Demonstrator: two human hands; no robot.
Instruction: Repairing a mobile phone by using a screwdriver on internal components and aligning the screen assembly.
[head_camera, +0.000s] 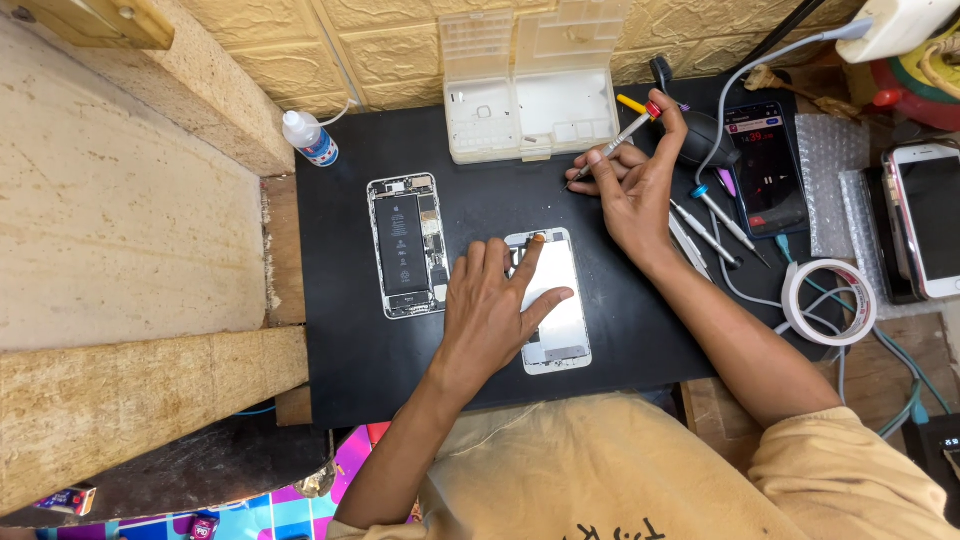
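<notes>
Two bare hands at work over a black mat (480, 200) on the desk.

The left hand (495, 305) lies flat, fingers spread, grip open, pressing down on a detached phone screen panel (558, 320) lying face down at the mat's middle. The right hand (635, 180) has its grip closed around a slim screwdriver (620, 137), tip angled down-left, just in front of a clear parts box (530, 100). An opened phone body (405, 245) lies left of the panel.

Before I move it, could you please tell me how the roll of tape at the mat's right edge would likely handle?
The tape roll lies flat, so it probably won't roll. It looks like a thin, hollow ring, likely light. Cables run through it, so it may snag when lifted.
</notes>
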